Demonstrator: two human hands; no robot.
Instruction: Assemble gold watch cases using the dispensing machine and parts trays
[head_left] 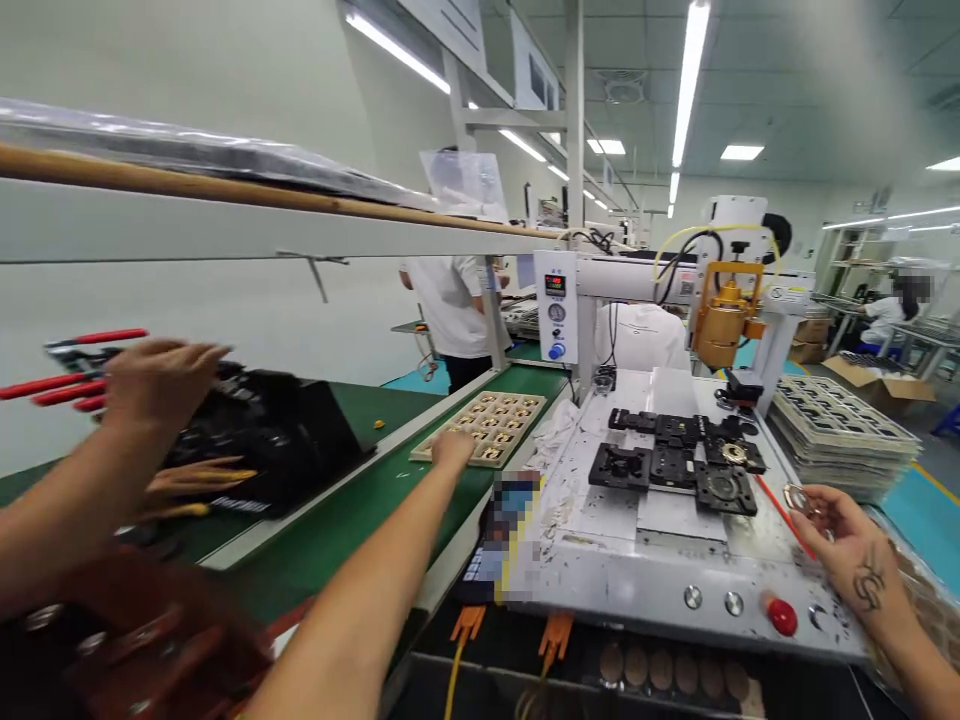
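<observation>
My left hand (453, 452) is at the near left edge of a pale tray (486, 462). Its fingers look curled down, and whatever they grip is hidden. Small gold-coloured parts (504, 438) sit in the tray's compartments on the green conveyor belt (330, 540). At the right, my right hand (844, 530) pinches a small shiny metal ring (796, 498) between thumb and fingers, beside the bench machine. Several black fixture blocks (675, 450) lie on the machine's white bed, and one holds a gold ring-shaped part (733, 454).
At the far left, another person's hand (161, 385) is above a black holder (277, 430) of red- and yellow-handled tools. The machine's gold-coloured head (720, 325) hangs over the bed. Stacked trays (844, 430) stand at right; a red button (781, 616) is on the front panel.
</observation>
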